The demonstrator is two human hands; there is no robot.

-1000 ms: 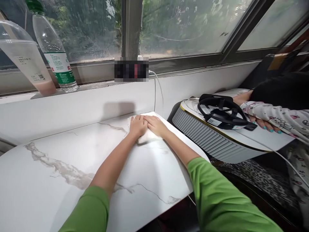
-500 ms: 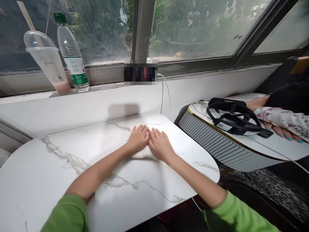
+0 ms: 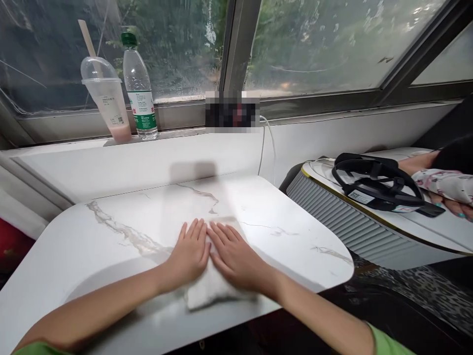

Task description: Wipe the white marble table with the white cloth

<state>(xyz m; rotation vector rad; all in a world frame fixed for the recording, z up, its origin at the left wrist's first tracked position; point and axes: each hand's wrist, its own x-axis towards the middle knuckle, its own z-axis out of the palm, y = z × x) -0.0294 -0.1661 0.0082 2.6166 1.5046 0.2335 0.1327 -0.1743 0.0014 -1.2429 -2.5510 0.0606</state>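
Note:
A white cloth (image 3: pixel 207 291), folded or bunched into a pad, lies near the front edge of the white marbled table (image 3: pixel 121 268). On its left side rests my left hand (image 3: pixel 189 252), palm down with the fingers stretched forward. My right hand (image 3: pixel 236 257) lies flat on the other side, its fingers also straight. The thumbs and index fingers almost meet over the middle of the cloth. Both hands press from above without grasping it, and they cover much of its surface.
A lidded plastic cup with a straw (image 3: pixel 107 106) and a clear bottle (image 3: pixel 140 91) stand on the window ledge, beside a blurred-out dark object (image 3: pixel 232 112) with a white cable. To the right, a black headset (image 3: pixel 377 182) sits on another table (image 3: pixel 332 217) near another person's arm.
Both hands and the cloth have moved back across the table, from near the wall to its front edge. More of the cloth now shows. The camera view has shifted a little.

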